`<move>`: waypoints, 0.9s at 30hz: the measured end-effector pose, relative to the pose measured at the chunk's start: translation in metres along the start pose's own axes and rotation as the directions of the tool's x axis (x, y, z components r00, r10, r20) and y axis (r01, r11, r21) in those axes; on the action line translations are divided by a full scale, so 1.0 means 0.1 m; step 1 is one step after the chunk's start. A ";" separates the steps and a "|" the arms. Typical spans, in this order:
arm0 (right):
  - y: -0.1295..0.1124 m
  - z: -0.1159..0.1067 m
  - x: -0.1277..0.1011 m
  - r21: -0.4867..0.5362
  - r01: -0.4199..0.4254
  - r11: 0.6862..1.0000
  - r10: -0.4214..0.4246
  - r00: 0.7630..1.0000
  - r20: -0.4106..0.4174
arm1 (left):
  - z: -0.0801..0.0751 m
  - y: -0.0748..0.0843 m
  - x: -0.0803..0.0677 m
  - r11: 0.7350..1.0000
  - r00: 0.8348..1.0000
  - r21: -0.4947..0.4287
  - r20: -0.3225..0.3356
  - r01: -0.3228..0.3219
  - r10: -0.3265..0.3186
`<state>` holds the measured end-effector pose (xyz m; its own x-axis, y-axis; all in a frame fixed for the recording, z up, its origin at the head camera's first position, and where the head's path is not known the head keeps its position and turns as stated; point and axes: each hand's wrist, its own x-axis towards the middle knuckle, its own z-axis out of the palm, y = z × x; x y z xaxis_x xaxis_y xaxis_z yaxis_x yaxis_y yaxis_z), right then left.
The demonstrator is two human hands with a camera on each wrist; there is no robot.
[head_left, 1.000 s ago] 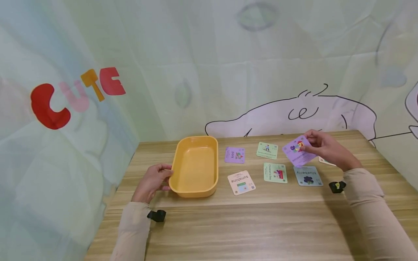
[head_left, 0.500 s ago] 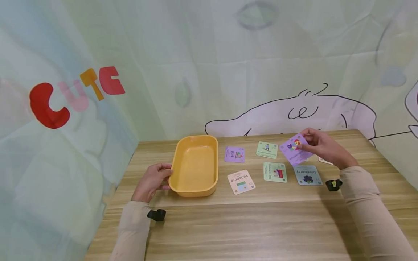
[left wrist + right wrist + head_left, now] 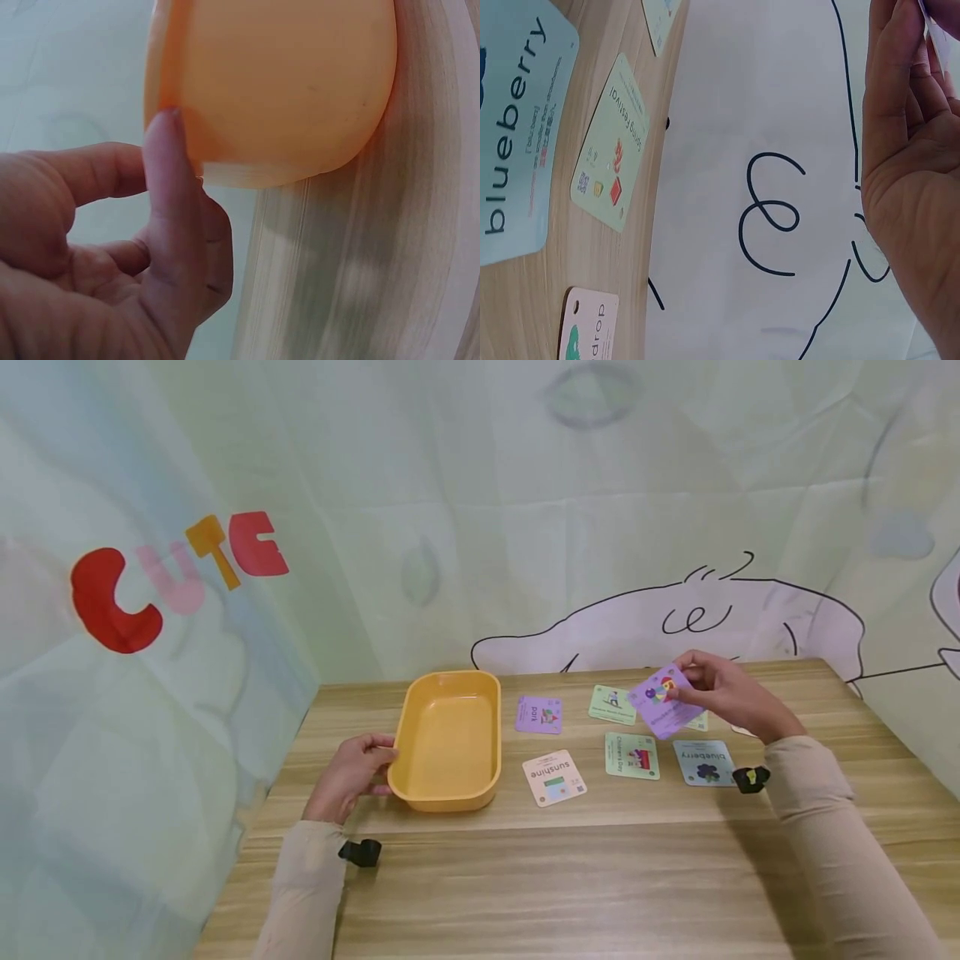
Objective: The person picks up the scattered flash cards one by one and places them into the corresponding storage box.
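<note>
In the head view my left hand (image 3: 348,777) holds the left rim of a yellow plastic tray (image 3: 450,743) between thumb and fingers. The left wrist view shows the same pinch on the tray's wall (image 3: 285,90). My right hand (image 3: 738,697) pinches a purple picture card (image 3: 662,714) by its upper right side, tilted above the tabletop. Beneath it, the purple card partly covers a green skier card (image 3: 609,706) and a Spring Festival card (image 3: 611,142). Only a sliver of the held card shows in the right wrist view.
On the wooden table (image 3: 525,885) lie a purple park card (image 3: 538,715), a sunshine card (image 3: 553,778), a Children's Day card (image 3: 632,756) and a blueberry card (image 3: 703,763). A pink card (image 3: 589,330) lies farther right. A printed curtain (image 3: 450,527) hangs behind.
My right hand has moved left and slightly up with the purple card, which now overlaps the skier card in view. My left hand and the tray have stayed put.
</note>
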<state>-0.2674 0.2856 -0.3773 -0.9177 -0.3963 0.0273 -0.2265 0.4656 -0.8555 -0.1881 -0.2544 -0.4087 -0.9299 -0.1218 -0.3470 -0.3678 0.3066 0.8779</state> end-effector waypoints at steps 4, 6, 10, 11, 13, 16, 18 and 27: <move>-0.01 0.03 0.04 0.014 0.000 1.000 0.000 1.000 0.008 | -0.01 -0.01 0.02 1.000 1.000 0.002 0.000 -0.005 0.005; -0.02 0.04 0.05 0.027 -0.004 1.000 0.003 1.000 0.014 | -0.01 -0.02 0.02 1.000 1.000 0.001 0.001 -0.008 0.008; -0.06 0.07 0.08 0.042 -0.004 0.999 0.003 1.000 0.020 | -0.01 -0.02 0.02 1.000 1.000 0.003 0.007 -0.017 0.017; -0.07 0.08 0.08 0.041 -0.003 0.999 0.002 1.000 0.020 | -0.01 -0.02 0.02 1.000 1.000 0.004 0.007 -0.017 0.017; -0.10 0.10 0.09 0.043 0.002 0.999 -0.003 1.000 0.022 | -0.01 -0.02 0.02 1.000 1.000 0.005 0.007 -0.016 0.016; -0.13 0.12 0.11 0.050 0.011 0.999 -0.013 1.000 0.028 | -0.01 -0.01 0.01 1.000 1.000 0.004 0.004 -0.012 0.012; -0.14 0.14 0.13 0.061 0.019 0.998 -0.021 0.999 0.035 | -0.01 0.00 0.00 1.000 1.000 0.003 0.004 -0.009 0.009; -0.16 0.19 0.21 0.081 0.049 0.995 -0.053 0.997 0.050 | -0.01 0.01 -0.01 1.000 1.000 0.006 0.004 -0.010 0.010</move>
<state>-0.2772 0.2551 -0.3731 -0.8871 -0.4592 0.0471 -0.2440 0.3798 -0.8923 -0.1874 -0.2545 -0.4071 -0.9334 -0.1146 -0.3400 -0.3587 0.3132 0.8793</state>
